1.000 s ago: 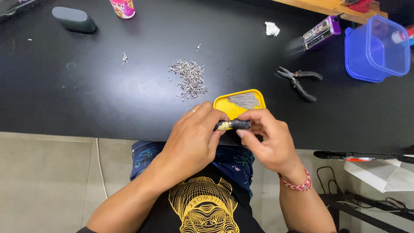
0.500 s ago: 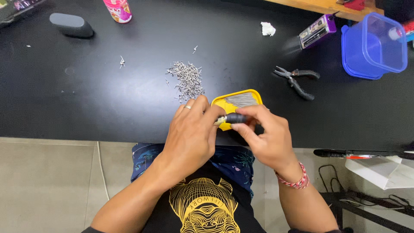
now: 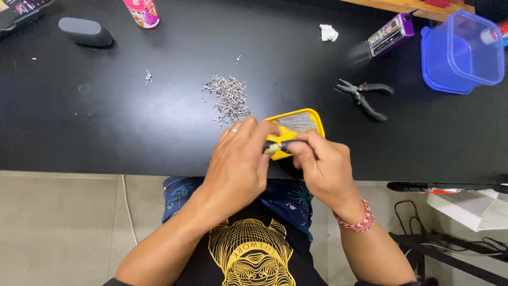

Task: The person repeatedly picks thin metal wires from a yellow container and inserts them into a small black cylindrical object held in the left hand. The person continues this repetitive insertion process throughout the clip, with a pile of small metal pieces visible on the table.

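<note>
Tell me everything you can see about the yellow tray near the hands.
The yellow tray is a small, shallow, rounded-corner dish, plastic by its look. It lies flat on the black table near the front edge, just right of the pile of small metal pieces. A bundle of thin grey metal pins lies inside. The left hand and right hand cover its near side, holding a small dark cylinder over it.

A yellow tray (image 3: 315, 115) is showing at the black table (image 3: 106, 122)'s near edge; silver pins (image 3: 228, 98) are glinting at eleven o'clock from it, black-handled pliers (image 3: 366, 96) at two, a translucent blue tub (image 3: 461, 53) beyond them.
</note>
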